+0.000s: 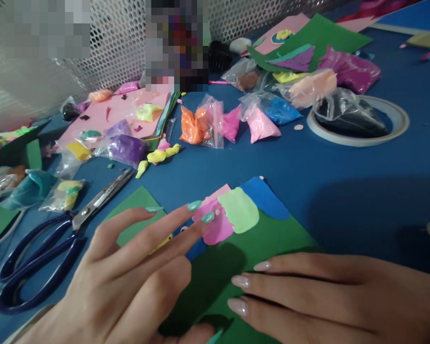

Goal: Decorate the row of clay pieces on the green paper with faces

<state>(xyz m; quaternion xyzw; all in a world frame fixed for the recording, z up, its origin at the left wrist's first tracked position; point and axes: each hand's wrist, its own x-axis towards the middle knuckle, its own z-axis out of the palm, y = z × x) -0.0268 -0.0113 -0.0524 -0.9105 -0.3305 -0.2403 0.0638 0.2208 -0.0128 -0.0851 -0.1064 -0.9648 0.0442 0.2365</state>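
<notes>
A green sheet point(272, 243) lies on the blue table, with flattened patches of modelling clay on it. My left hand point(139, 258), teal-nailed, reaches over it with fingers apart; two fingertips are at a pink clay patch point(215, 234), and the index finger is bent. A pale green clay patch point(240, 210) overlaps the pink one, and a blue clay patch point(267, 198) lies to its right. Yellow and darker blue bits are partly hidden under my left fingers. My right hand point(326, 291), pale-nailed, lies flat on the sheet's lower right, fingers stretched out, thumb out of view.
Blue-handled scissors point(75, 224) lie to the left. Behind the sheet are an orange clay bag point(193, 126), a purple clay bag point(125, 148) and yellow clay lumps point(157, 156). A tape roll point(397, 126) with a black clay bag point(354, 117) sits at right. A perforated panel point(118, 28) stands behind.
</notes>
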